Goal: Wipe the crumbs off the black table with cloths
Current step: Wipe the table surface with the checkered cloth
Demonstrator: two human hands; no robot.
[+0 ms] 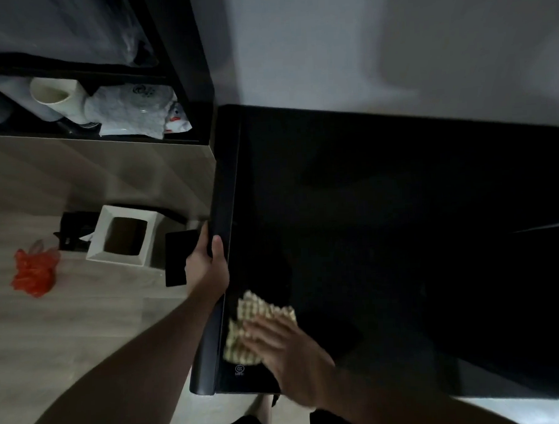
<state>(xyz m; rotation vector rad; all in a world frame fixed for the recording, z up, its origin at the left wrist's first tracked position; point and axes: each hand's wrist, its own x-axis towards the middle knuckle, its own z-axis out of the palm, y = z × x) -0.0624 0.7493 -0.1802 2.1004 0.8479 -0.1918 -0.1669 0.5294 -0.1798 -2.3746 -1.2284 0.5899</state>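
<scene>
The right hand [287,355] is motion-blurred and covers part of the pale cloth [254,322] near the counter's [399,206] near left corner. Crumbs cannot be made out on the dark top. The picture's right edge cuts the counter off.

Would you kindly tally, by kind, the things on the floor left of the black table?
White bin: 1
Red plastic bag: 1
Flat black panel by the left hand: 1
Black object behind the bin, too dim to identify: 1
Total: 4
</scene>
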